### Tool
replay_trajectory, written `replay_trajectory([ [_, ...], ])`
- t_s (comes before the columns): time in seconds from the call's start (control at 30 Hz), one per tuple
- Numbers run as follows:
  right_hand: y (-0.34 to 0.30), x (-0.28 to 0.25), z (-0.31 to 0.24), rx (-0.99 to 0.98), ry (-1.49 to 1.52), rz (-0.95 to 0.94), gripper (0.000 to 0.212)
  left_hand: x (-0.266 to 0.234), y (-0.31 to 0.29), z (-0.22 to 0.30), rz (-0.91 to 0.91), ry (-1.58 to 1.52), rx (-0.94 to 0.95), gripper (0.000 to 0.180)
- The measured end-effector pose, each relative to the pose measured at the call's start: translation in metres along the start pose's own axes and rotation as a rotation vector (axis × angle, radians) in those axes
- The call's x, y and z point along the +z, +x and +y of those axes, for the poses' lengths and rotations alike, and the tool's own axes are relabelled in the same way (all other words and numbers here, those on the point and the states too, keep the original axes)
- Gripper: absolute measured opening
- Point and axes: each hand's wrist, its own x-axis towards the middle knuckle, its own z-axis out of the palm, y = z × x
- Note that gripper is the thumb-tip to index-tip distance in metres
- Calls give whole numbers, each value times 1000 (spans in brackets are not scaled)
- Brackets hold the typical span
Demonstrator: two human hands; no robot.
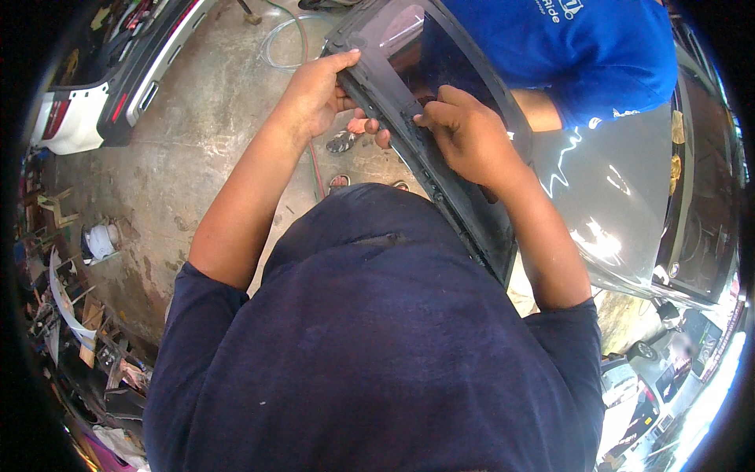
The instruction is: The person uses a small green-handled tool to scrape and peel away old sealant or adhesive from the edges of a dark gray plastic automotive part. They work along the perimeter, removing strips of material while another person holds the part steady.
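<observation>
Above the grey concrete floor [197,134], left hand [314,94] and right hand [468,138] both clamped on dark tinted window panel [440,86]

We are in a car repair workshop, by every sign. The bare concrete floor [197,149] is stained and worn. At far left lies a detached white car bumper [86,110], and a clear hose [287,35] coils on the ground beyond it. Along the left edge we see heaped scraps and parts [75,315], too blurred to name. On the right stands a dark car body [629,197], glossy with reflections.
</observation>
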Motion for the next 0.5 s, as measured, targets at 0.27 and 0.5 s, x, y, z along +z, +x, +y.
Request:
replay_trajectory([
  [0.27,-26,-5,-2,-25,67,-31,18,-11,12,-4,-8,-7,-8,35],
  [0.5,-32,-6,7,58,303,72,25,-2,2,6,2,30,41,36],
])
